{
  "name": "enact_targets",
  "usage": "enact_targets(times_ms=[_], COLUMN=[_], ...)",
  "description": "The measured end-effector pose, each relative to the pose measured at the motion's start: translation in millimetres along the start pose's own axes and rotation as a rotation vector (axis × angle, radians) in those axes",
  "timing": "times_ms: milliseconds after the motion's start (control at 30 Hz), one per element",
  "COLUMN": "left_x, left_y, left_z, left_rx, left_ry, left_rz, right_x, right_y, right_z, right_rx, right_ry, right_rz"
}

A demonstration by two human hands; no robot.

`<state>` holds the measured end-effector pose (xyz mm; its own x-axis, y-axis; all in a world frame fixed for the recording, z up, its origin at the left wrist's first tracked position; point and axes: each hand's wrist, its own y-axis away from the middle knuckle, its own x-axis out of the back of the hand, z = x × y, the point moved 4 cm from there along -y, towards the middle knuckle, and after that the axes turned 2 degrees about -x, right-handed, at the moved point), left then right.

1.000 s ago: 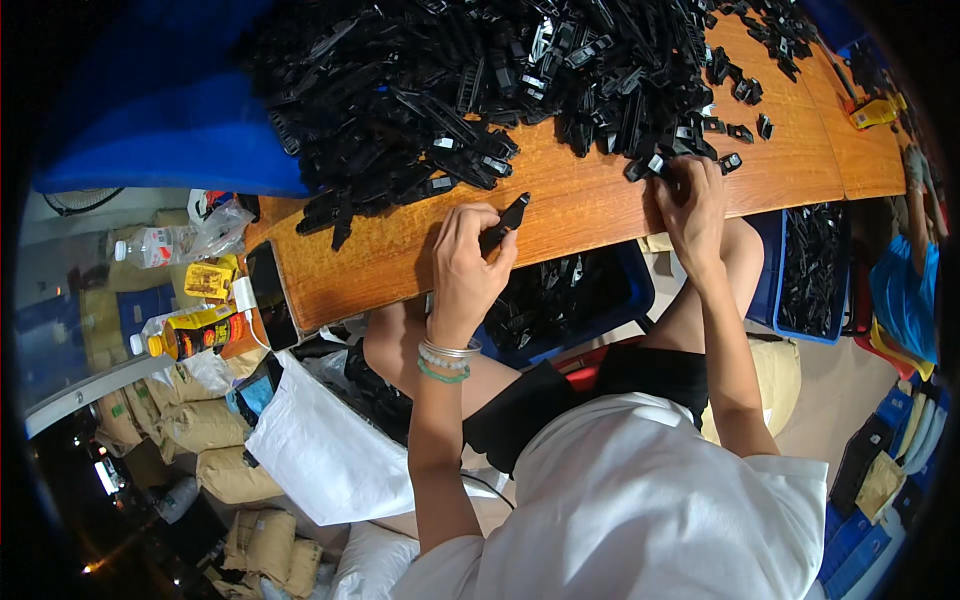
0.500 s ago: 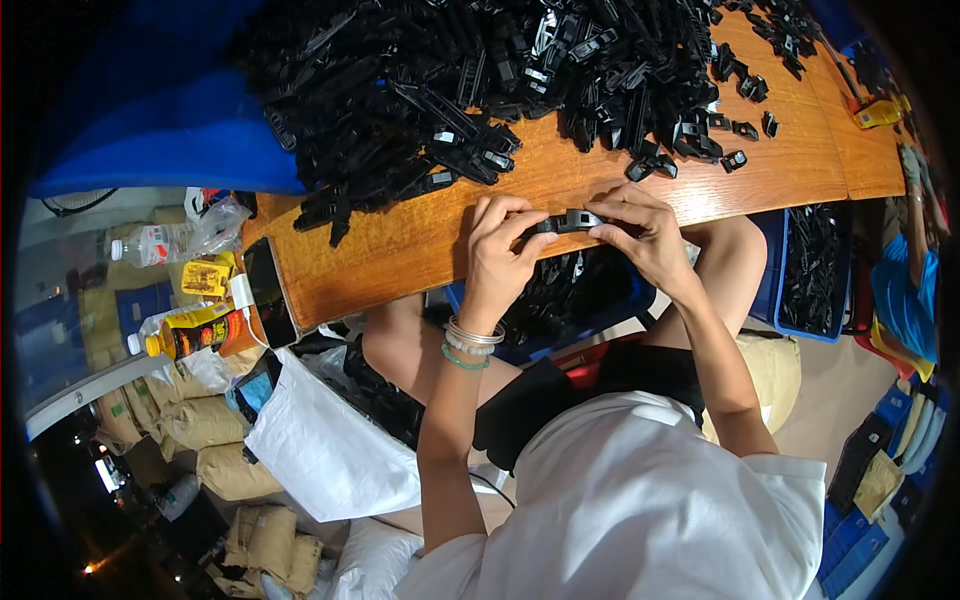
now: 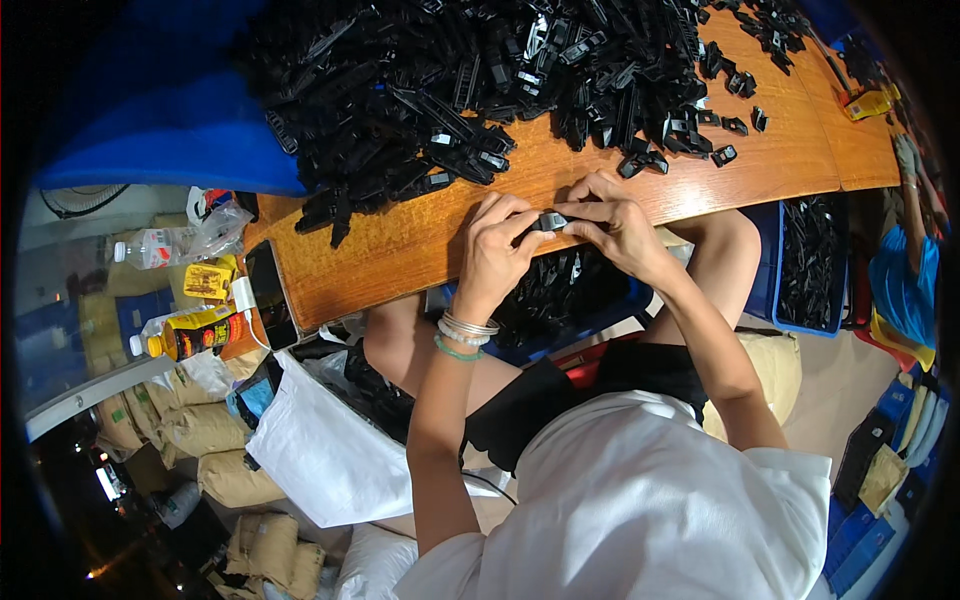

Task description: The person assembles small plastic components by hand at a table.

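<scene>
Over the front edge of the wooden table (image 3: 370, 262), a small black plastic piece with a shiny grey face (image 3: 549, 221) is held between my two hands. My left hand (image 3: 492, 248), with bangles and beads at its wrist, pinches the piece's left end between thumb and fingers. Thumb and fingertips of my right hand (image 3: 622, 228) close on its right end. The fingers partly cover the piece, so its full shape is hidden. Just beyond lies a large heap of black plastic parts (image 3: 430, 100), with several small loose black pieces (image 3: 724, 155) at its right side.
Below the table edge, a blue bin (image 3: 632, 300) holds black parts; another blue bin (image 3: 766, 285) stands to the right. Bottles, including one with yellow drink (image 3: 200, 335), and a phone (image 3: 268, 285) are at the left. Another person's blue clothing (image 3: 903, 280) shows at far right.
My right hand has shifted left, closer to my left hand, and its fingers now cover more of the piece. The piece itself has moved slightly left and looks turned.
</scene>
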<state>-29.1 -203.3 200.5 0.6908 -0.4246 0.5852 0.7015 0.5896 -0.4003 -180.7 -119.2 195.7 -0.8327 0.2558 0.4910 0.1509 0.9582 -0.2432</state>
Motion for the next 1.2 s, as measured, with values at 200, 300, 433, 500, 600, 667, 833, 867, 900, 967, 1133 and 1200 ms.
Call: enact_targets(times_ms=[200,300,433,500,600,667,833,867,900,967,1133,1200], left_x=[7,29,30,20,2,-8,-1,0,-1,-6,-9,-8], left_y=[-5,-7,-22,-16,-8,1,1,4,5,7,10,10], left_z=[6,-3,-10,-6,10,18,21,11,10,8,6,5], left_rx=[-0.061,0.059,-0.173,-0.2,-0.218,-0.214,-0.111,-0.091,-0.091,-0.045,-0.038,-0.039], left_ry=[0.057,-0.046,-0.65,-0.628,-0.535,-0.495,-0.476,-0.453,-0.453,-0.305,-0.254,-0.255], left_rz=[-0.083,0.152,0.111,0.076,0.083,0.108,0.276,0.226,0.224,0.205,0.21,0.207], right_x=[-2,11,57,70,71,69,70,64,58,42,16,12], right_y=[11,23,23,21,18,15,31,31,30,30,12,13], right_z=[-6,-9,9,20,40,37,28,21,19,17,-11,-10], right_rx=[-0.028,-0.049,-0.006,-0.051,-0.14,-0.117,-0.159,-0.258,-0.354,-0.224,-0.216,-0.334], right_ry=[-0.02,-0.11,0.549,0.591,0.541,0.549,0.445,0.146,-0.153,0.01,-0.085,-0.072], right_rz=[-0.08,-0.051,0.531,0.572,0.441,0.441,0.546,0.54,0.53,0.458,0.154,0.021])
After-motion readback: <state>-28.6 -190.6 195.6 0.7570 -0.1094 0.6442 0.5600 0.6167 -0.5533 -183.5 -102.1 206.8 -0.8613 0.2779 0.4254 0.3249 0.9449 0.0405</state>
